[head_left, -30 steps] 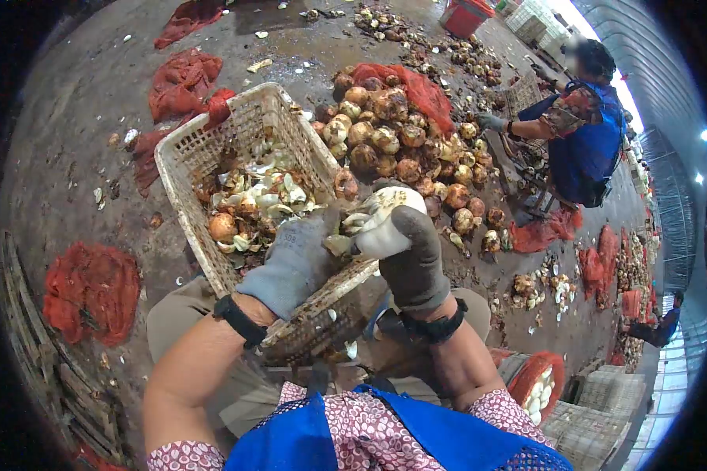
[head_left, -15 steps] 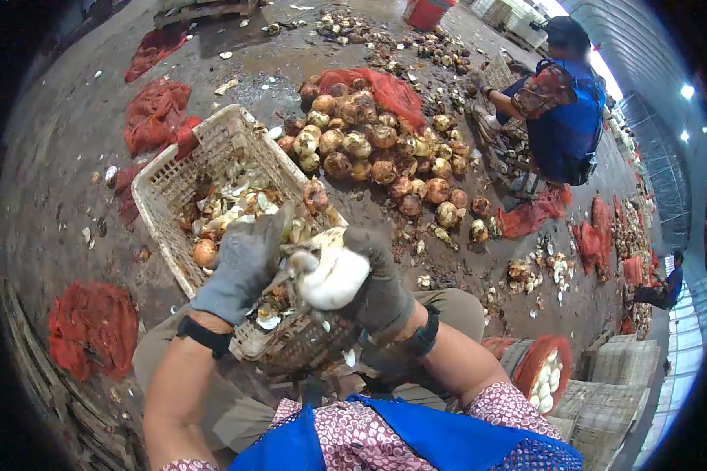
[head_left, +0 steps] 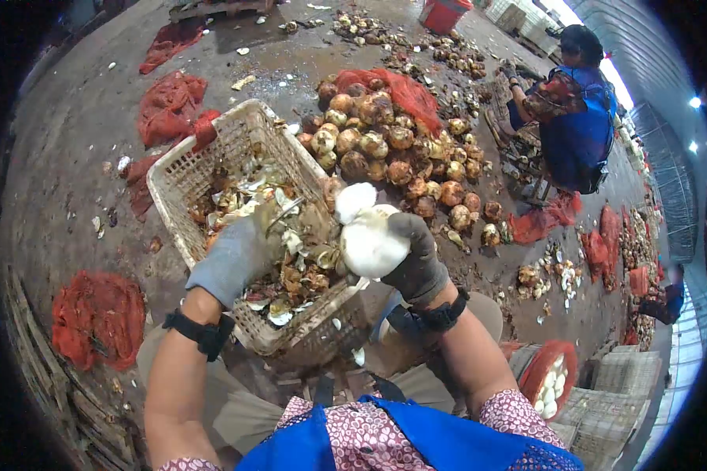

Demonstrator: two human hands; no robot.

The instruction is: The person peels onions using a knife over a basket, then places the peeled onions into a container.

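My right hand (head_left: pixel 418 263), in a grey glove, grips a peeled white bulb (head_left: pixel 373 242) over the right edge of the crate. A white piece (head_left: pixel 355 201) stands out at the bulb's top. My left hand (head_left: pixel 239 255), also gloved, is closed around a small tool (head_left: pixel 285 213) with a thin metallic end, left of the bulb and apart from it. Beneath both hands, the pale plastic crate (head_left: pixel 167 206) holds peeled skins (head_left: pixel 293 280) and scraps. The tool's handle is hidden in my left glove.
Beyond the crate lies a heap of brown bulbs (head_left: pixel 401 140) with a red net (head_left: pixel 411 98). A person in blue (head_left: pixel 575 118) sits at the upper right. At the lower right stands a red-rimmed container (head_left: pixel 532 382) of white bulbs. Red netting (head_left: pixel 98 318) lies on the left floor.
My left hand has moved away from the bulb, down and left, and the tool's tip now shows. The bulb looks whiter and barer. The view has also shifted.
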